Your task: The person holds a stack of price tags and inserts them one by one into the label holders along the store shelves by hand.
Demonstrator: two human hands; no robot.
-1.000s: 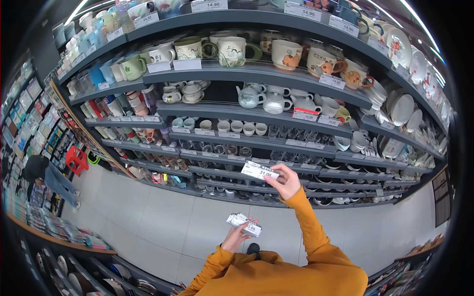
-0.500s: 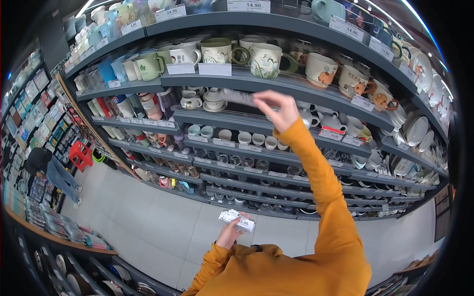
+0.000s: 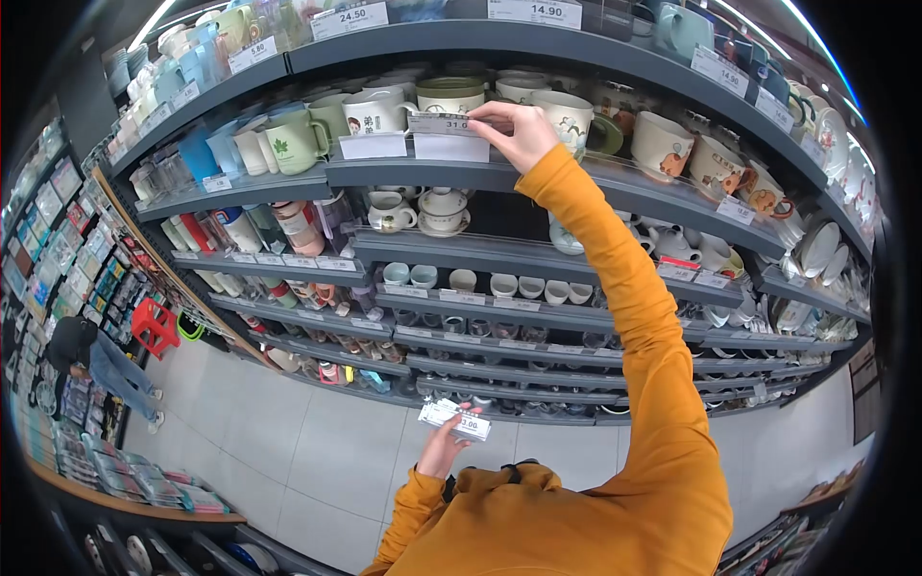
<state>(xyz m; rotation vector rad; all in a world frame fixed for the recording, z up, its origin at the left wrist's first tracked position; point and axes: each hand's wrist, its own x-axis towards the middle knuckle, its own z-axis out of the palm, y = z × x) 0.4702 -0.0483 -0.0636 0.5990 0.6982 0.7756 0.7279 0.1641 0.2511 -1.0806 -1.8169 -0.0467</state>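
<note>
Raised to the mug shelf, my right hand (image 3: 519, 134) pinches the right end of a price tag (image 3: 440, 124) printed with "31.0". This tag is just above a blank white label holder (image 3: 451, 147) on the shelf edge; whether they touch I cannot tell. Behind it stands a green-rimmed mug (image 3: 449, 94), partly covered. To the left is a second blank holder (image 3: 374, 145) below a white mug with a cartoon face (image 3: 375, 112). Low in front of my body, my left hand (image 3: 441, 449) grips a stack of price tags (image 3: 453, 420).
A green leaf mug (image 3: 296, 142) and orange-patterned mugs (image 3: 663, 146) share the shelf. Cups and teapots fill the lower shelves. On the left, a person (image 3: 101, 360) bends near a red stool (image 3: 155, 326). Pale floor tiles (image 3: 331, 446) lie below.
My right hand has moved up and slightly left, bringing the price tag from below the shelf edge to the blank holder. The view has shifted a little. My left hand still holds the stack.
</note>
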